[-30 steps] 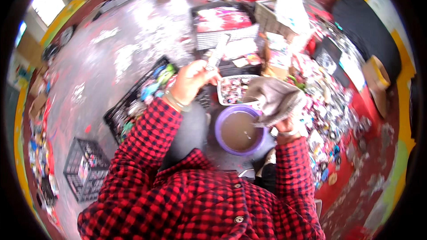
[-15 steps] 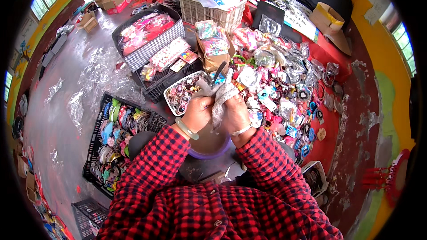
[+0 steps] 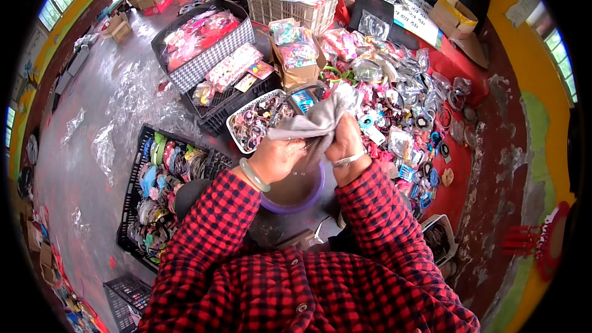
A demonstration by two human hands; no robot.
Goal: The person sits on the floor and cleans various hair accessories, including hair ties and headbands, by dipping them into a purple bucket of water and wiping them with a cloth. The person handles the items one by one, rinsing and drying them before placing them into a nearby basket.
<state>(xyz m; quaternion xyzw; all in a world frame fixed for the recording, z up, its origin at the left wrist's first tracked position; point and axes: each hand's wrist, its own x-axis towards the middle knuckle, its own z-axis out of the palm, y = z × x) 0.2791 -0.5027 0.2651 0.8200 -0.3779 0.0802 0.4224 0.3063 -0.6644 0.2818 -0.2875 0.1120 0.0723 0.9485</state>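
Between both hands a greyish cloth (image 3: 316, 122) is stretched out above a purple basin (image 3: 288, 209) that has murky water in it. My left hand (image 3: 276, 159) is closed on the cloth's left end, a pale bangle on the wrist. Gripping the other side of it is my right hand (image 3: 346, 143), with a white band round the wrist. Just beyond the left hand stands a white basket (image 3: 233, 131) full of hair ties and small accessories. A blue-fronted packet (image 3: 303, 100) lies partly behind the cloth.
A black crate (image 3: 126, 219) of headbands sits at the left. To the right spreads a large pile of packaged hair accessories (image 3: 394, 123) on red cloth. Further off are a checkered box (image 3: 213, 58), a cardboard box (image 3: 302, 75) and a beige plastic crate (image 3: 290, 12).
The cloth has gone from a twisted, bunched strip to a wider, spread-out piece. My right hand has moved right and my left slightly left, so the basin shows more.
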